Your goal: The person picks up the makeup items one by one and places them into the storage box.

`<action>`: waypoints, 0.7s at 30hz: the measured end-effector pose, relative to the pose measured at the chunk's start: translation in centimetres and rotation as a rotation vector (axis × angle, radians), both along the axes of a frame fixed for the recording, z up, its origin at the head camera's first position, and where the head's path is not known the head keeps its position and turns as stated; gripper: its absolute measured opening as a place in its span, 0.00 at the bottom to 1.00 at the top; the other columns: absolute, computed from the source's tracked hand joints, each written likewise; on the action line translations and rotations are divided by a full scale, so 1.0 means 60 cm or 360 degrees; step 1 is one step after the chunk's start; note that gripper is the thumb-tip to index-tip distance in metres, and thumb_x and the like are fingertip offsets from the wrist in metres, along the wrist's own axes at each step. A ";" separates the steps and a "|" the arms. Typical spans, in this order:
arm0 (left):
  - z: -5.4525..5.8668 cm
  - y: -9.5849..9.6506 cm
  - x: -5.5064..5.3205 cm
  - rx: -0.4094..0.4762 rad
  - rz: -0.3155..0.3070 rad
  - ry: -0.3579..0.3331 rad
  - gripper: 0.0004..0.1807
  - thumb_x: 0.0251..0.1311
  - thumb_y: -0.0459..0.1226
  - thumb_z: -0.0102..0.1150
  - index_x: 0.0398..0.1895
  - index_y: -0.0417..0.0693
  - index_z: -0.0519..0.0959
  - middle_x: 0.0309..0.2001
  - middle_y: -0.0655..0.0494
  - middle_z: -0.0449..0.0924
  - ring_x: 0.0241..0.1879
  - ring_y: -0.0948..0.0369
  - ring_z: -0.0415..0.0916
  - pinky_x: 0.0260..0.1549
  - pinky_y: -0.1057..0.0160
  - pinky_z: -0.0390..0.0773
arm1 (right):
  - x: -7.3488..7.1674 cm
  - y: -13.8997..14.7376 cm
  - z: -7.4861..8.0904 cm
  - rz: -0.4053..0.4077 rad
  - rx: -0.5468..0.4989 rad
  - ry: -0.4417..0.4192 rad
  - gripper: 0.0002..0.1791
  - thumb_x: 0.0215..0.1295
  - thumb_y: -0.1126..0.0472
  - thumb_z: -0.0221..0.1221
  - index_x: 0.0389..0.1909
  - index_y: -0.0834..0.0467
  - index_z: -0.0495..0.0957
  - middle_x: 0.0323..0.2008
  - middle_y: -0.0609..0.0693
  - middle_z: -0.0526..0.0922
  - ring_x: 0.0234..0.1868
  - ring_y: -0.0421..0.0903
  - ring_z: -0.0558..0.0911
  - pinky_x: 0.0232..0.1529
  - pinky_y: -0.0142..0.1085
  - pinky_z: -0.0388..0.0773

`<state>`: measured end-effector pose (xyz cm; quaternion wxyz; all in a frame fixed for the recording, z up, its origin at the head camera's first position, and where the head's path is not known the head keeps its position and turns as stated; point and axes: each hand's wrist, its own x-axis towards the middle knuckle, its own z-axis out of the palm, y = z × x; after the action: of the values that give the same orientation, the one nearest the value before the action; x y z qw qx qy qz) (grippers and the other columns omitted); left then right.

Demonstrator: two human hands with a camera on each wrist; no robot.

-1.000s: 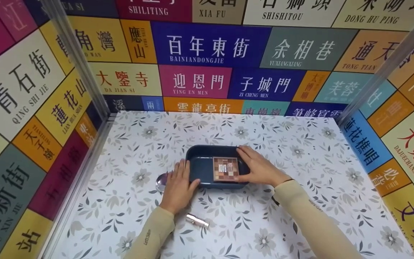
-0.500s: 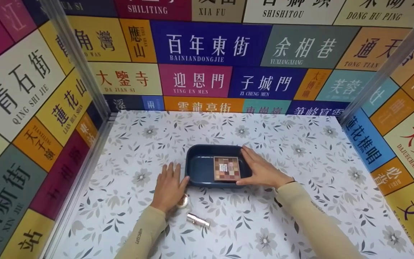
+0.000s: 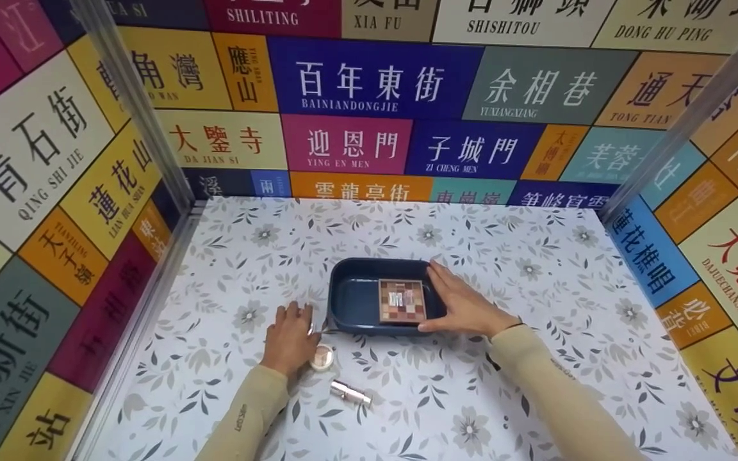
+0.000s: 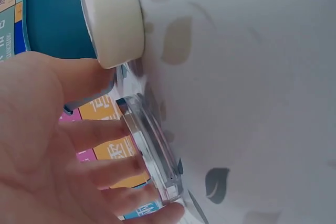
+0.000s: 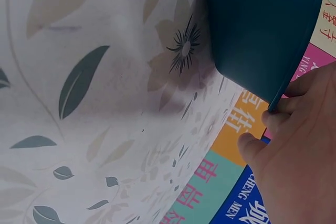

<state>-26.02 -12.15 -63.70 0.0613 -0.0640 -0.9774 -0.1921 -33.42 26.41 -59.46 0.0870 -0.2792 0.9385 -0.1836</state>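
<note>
A dark blue tray (image 3: 353, 298) sits mid-table with a checkered makeup palette (image 3: 402, 300) lying in its right half. My right hand (image 3: 465, 306) grips the tray's right end, fingers at the far corner and thumb at the near one; the right wrist view shows my right hand (image 5: 294, 166) with fingers over the rim of the tray (image 5: 262, 24). Just left of the tray, my left hand (image 3: 291, 336) holds a clear round lid (image 3: 312, 328). In the left wrist view, my left hand (image 4: 52, 145) has its fingers on the lid (image 4: 152, 150), which stands on edge beside a cream round compact (image 4: 113, 19).
The cream compact (image 3: 322, 357) lies on the floral tabletop (image 3: 446, 390) near my left wrist, with a small silver tube (image 3: 351, 392) just in front of it. Colourful sign-covered walls (image 3: 375, 77) close in the table at the back and both sides.
My left hand left the tray's left rim and slid back towards me, uncovering the cream compact and tipping up the clear lid. The right hand stayed on the tray.
</note>
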 end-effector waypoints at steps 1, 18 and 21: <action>0.000 -0.001 0.000 -0.0006 0.0010 0.0021 0.31 0.57 0.40 0.70 0.63 0.38 0.76 0.56 0.38 0.74 0.55 0.40 0.69 0.40 0.38 0.78 | 0.000 0.000 0.000 -0.0001 0.0001 -0.0009 0.71 0.50 0.26 0.67 0.81 0.58 0.38 0.80 0.48 0.29 0.80 0.56 0.40 0.75 0.55 0.46; 0.030 -0.009 -0.007 0.0032 0.0030 0.0128 0.21 0.51 0.35 0.70 0.51 0.40 0.83 0.45 0.40 0.78 0.45 0.41 0.73 0.35 0.40 0.79 | 0.000 -0.002 0.004 -0.0030 0.0006 -0.0062 0.71 0.50 0.26 0.67 0.81 0.57 0.37 0.80 0.45 0.28 0.80 0.49 0.38 0.76 0.51 0.43; 0.041 -0.011 -0.009 0.0035 0.0014 0.0130 0.24 0.51 0.35 0.70 0.53 0.41 0.83 0.47 0.39 0.78 0.46 0.40 0.73 0.34 0.41 0.80 | -0.001 -0.003 0.001 -0.0038 0.0009 -0.0058 0.71 0.50 0.26 0.68 0.81 0.57 0.38 0.80 0.45 0.28 0.80 0.50 0.38 0.76 0.51 0.43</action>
<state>-26.57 -12.82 -61.26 0.1028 -0.0668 -0.9721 -0.1999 -33.49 26.25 -59.39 0.1027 -0.2643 0.9405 -0.1872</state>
